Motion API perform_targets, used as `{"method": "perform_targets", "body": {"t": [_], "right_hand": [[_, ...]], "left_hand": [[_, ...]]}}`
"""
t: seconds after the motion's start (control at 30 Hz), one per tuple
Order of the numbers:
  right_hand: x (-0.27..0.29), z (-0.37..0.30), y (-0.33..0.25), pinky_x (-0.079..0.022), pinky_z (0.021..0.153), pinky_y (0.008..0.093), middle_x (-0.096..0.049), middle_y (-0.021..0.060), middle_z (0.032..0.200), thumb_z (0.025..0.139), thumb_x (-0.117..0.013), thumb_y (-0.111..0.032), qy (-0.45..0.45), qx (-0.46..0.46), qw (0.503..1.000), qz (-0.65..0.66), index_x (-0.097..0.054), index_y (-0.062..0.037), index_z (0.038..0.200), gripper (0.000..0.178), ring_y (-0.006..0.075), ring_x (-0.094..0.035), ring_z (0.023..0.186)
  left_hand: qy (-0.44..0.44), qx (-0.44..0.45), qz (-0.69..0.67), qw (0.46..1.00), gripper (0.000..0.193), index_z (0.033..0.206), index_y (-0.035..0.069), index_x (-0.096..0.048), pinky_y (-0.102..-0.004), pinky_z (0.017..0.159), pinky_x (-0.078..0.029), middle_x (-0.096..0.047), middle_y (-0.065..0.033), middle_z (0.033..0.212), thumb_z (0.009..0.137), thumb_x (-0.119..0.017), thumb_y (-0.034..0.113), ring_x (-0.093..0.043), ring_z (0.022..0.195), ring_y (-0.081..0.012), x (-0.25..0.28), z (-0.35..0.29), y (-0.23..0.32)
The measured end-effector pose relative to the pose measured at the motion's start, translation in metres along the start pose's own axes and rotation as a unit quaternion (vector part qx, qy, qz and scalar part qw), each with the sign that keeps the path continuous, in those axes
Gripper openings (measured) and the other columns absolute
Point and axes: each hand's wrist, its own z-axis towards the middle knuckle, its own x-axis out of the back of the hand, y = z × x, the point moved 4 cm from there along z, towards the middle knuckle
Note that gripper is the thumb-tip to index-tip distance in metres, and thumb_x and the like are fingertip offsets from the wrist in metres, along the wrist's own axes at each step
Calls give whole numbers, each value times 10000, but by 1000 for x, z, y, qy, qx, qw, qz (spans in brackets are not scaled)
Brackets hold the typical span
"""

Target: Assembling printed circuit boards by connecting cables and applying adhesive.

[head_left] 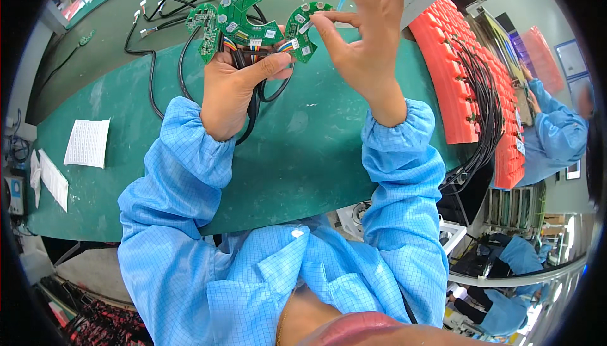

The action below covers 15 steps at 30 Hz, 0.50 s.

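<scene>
My left hand is closed around a bundle of black cables with coloured wires, below several joined green circuit boards. The largest board stands in the middle, with a smaller board to its left. A curved green circuit board extends to the right. My right hand pinches the upper right edge of this curved board between thumb and index finger, beside a small white label. Its other fingers are raised and spread. Whether the label itself is between the fingertips cannot be made out.
A green mat covers the table. White printed sheets lie at left, and loose black cables trail behind the boards. Red-orange foam trays stand at right with black cables across them. Another person works beyond.
</scene>
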Motion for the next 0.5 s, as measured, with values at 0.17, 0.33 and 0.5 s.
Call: {"method": "perform_targets", "body": {"t": [0.17,0.33,0.5], "right_hand": [[-7,-3,-11,-539,763,312,-205,192,1481,684,-650,125,-21,184,978,-100,-581,-154,1255,640,326,-447,1220],[4,3,-6,-484,869,380,-211,194,1490,697,-692,86,11,169,964,-207,-512,-133,1315,680,280,-492,1175],[13,1,13,-496,780,298,-270,164,1471,765,-685,61,74,-134,968,197,-315,-56,1404,748,175,-587,937]], "left_hand": [[-9,17,-17,1000,323,1068,-19,-586,-314,734,-579,-661,-108,989,778,-723,25,-666,856,-203,3,2,-2],[-27,58,5,998,315,1056,-13,-591,-251,566,-513,-656,-93,921,801,-726,115,-648,731,-173,6,6,-6],[-82,173,28,981,274,1007,5,-610,-206,412,-336,-619,-24,757,815,-718,169,-485,467,-78,3,4,-12]]}}
